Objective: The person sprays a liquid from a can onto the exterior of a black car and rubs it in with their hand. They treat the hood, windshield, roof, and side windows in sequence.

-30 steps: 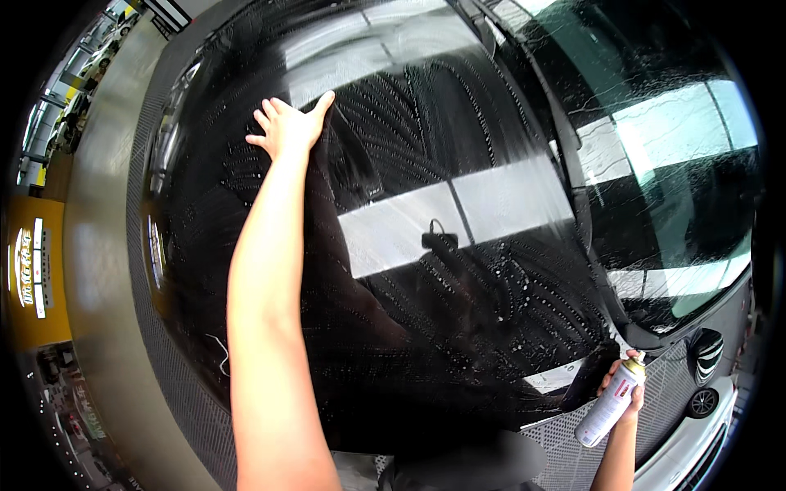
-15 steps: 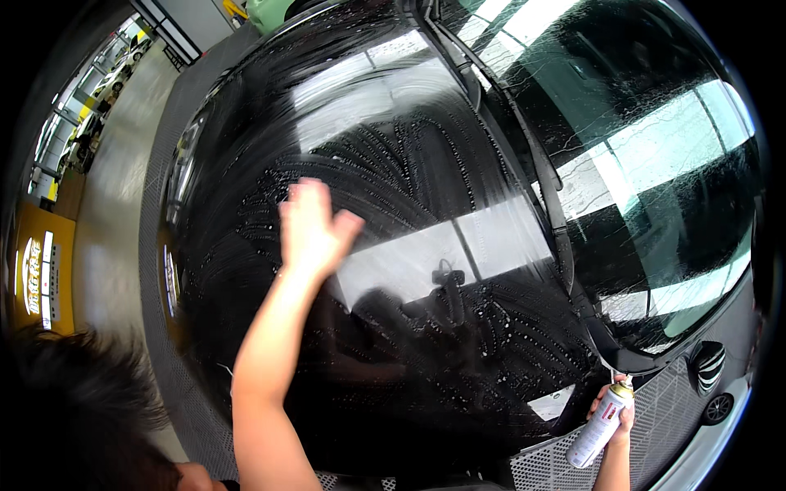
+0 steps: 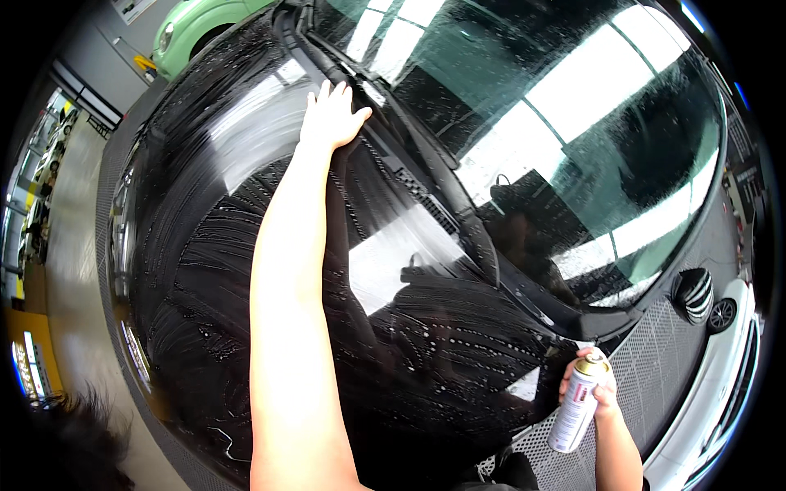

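Note:
My left hand [image 3: 332,119] lies with fingers spread on the black car hood [image 3: 270,319], near the base of the windshield [image 3: 573,139]. Streaks and beads of whitish liquid cover much of that hood. My right hand [image 3: 606,397] is wrapped round a white aerosol can [image 3: 573,416] with a gold-coloured top, held tilted beside the near rear corner of the hood. Part of the can's top is hidden by my fingers.
Wiper arms [image 3: 409,131] run along the windshield's base. A side mirror [image 3: 694,296] sticks out at the right, with a white car [image 3: 704,401] beyond. A green car [image 3: 184,37] stands at the far left. Someone's dark hair [image 3: 70,446] shows lower left.
My left hand has swept from the middle of the hood to its far part, by the windshield. The view has shifted; my right hand still grips the can.

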### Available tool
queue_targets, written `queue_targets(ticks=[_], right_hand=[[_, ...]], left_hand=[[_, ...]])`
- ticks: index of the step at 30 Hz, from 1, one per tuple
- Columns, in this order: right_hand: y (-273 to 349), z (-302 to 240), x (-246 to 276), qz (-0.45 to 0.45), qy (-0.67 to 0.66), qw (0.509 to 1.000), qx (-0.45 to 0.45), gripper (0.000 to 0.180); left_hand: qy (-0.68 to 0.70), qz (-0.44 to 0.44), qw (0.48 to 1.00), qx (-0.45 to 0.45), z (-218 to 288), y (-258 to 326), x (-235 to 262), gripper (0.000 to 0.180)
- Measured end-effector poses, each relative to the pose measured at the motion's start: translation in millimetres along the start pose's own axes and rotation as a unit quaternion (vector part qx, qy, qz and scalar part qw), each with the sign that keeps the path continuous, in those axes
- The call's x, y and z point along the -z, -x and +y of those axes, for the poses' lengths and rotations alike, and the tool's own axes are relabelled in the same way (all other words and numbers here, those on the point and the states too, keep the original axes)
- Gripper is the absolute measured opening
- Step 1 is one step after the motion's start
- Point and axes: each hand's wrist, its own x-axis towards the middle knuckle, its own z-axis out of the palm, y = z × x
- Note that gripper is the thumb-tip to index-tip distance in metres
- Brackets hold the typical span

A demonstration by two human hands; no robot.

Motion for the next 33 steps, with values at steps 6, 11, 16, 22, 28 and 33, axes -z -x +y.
queue_targets(ticks=[6,11,16,22,28,33], right_hand=[[-5,1,9,-0.061,0.015,0.998,0.025,0.08],[-14,9,29,-0.099,0.036,0.992,0.063,0.078],[-22,27,41,-0.12,0.118,0.98,0.106,0.074],[-3,21,26,-0.232,-0.027,0.965,0.116,0.075],[79,-43,113,-0.283,0.125,0.942,0.13,0.081],[150,-83,249,-0.194,0.297,0.915,0.194,0.074]], left_hand=[[-0.009,-0.034,0.997,0.068,48,56,16,0.078],[-0.022,0.002,0.999,-0.035,181,162,41,0.076],[0.089,-0.095,0.991,-0.025,376,278,118,0.08],[0.139,-0.077,0.987,0.004,410,362,132,0.08],[-0.19,0.012,0.923,0.335,385,473,188,0.06],[-0.295,0.104,0.795,0.519,343,556,110,0.06]])
